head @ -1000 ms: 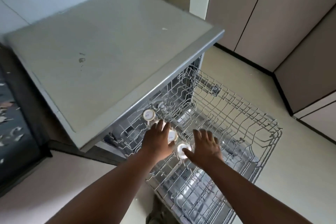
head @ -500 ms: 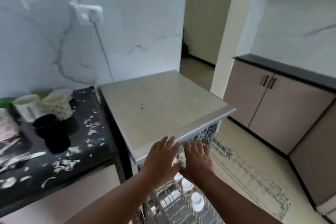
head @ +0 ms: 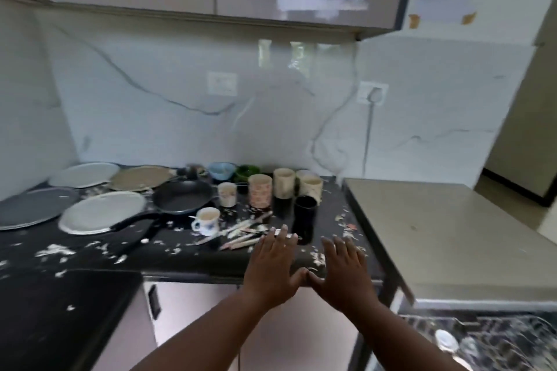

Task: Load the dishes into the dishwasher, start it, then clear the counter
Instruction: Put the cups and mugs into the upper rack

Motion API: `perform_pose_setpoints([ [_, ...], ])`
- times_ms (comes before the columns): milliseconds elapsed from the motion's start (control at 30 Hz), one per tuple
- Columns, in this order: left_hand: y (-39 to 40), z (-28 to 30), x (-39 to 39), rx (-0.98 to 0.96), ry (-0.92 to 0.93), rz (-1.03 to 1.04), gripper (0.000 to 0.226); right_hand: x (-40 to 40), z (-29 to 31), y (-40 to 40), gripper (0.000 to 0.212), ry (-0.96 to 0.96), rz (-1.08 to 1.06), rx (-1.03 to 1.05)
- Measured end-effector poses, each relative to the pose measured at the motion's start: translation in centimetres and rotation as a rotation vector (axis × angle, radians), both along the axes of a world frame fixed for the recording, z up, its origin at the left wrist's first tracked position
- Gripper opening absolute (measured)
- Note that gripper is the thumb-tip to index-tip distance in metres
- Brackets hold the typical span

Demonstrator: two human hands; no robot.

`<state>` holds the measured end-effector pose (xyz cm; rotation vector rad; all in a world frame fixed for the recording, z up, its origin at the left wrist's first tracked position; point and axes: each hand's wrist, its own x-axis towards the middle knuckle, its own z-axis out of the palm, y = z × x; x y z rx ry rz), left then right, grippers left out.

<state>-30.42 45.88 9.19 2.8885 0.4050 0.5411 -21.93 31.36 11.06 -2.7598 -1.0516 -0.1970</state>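
Above the front edge of the black speckled stone counter (head: 180,259), at lower centre of the frame, we are holding our left hand (head: 275,268) and right hand (head: 343,272) flat, fingers spread, gripping nothing. Beyond them, a tall black cup (head: 304,217), patterned mugs, a black frying pan (head: 182,196) and round steel plates are sitting; the wire dishwasher rack (head: 497,340) is showing at lower right.
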Motion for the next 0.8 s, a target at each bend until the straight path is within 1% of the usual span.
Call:
perform_pose_setpoints([
  [133,5.2,1.0,-3.9,-0.064,-0.004,0.148,0.077,-2.7,1.2,5.5,0.085,-0.020,0.116,0.026],
  [233,8.0,0.7,-5.8,-0.096,-0.010,0.240,0.080,-3.4,1.8,8.6,0.085,-0.040,0.178,-0.007],
  [333,10.4,0.3,-6.6,-0.145,-0.011,0.335,0.081,-3.5,2.3,11.0,0.084,-0.043,0.220,-0.016],
  [433,12.8,0.0,-6.5,-0.223,0.003,0.441,0.084,-2.6,2.4,13.0,0.085,-0.002,0.264,-0.020],
  [533,15.2,-0.7,-5.5,-0.309,0.089,0.564,0.093,-0.9,1.8,15.1,0.085,0.066,0.289,-0.006],
  [633,17.5,-1.4,-4.3,-0.360,0.128,0.628,0.098,1.2,0.9,17.4,0.082,0.198,0.289,0.040],
  [733,20.4,-2.1,-2.1,-0.378,0.144,0.656,0.100,4.1,-0.3,20.7,0.080,0.313,0.301,0.081],
  [800,22.0,-2.8,-0.2,-0.389,0.120,0.674,0.101,6.5,-0.9,23.2,0.077,0.377,0.311,0.117],
])
